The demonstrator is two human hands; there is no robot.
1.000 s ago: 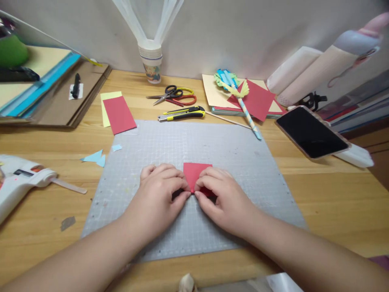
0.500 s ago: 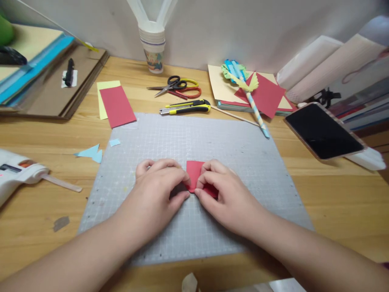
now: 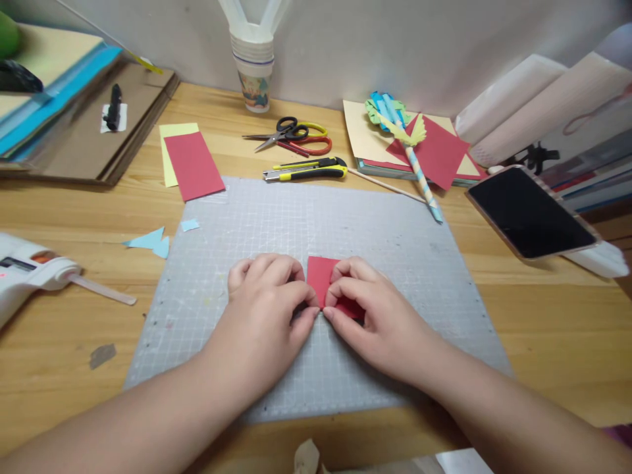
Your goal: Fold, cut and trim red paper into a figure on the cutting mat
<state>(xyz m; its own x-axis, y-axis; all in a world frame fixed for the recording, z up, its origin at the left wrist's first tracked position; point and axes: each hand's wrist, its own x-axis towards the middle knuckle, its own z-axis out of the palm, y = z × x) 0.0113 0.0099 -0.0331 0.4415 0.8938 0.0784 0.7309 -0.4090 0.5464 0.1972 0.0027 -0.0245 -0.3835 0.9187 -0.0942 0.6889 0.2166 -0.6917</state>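
A small piece of red paper (image 3: 320, 275) lies on the grey cutting mat (image 3: 257, 217), partly covered by my fingers. My left hand (image 3: 271, 296) pinches its near edge between thumb and forefinger. Close beside it, my right hand (image 3: 363, 303) pinches the same edge, with thumb and fingers bent over the paper's right part. The two thumb tips almost meet at that edge, which looks folded or rolled. What lies under my curled fingers is hidden.
Scissors (image 3: 289, 135) and a yellow-black utility knife (image 3: 306, 170) lie behind the mat. A glue gun (image 3: 37, 270) is at left, a phone (image 3: 533, 210) at right. Red paper sheet (image 3: 194, 166), paper cups (image 3: 254, 72) and a paper flower (image 3: 390, 115) stand or lie toward the back.
My left thumb and forefinger have closed in toward the right hand along the paper's near edge. The whole view has shifted slightly.
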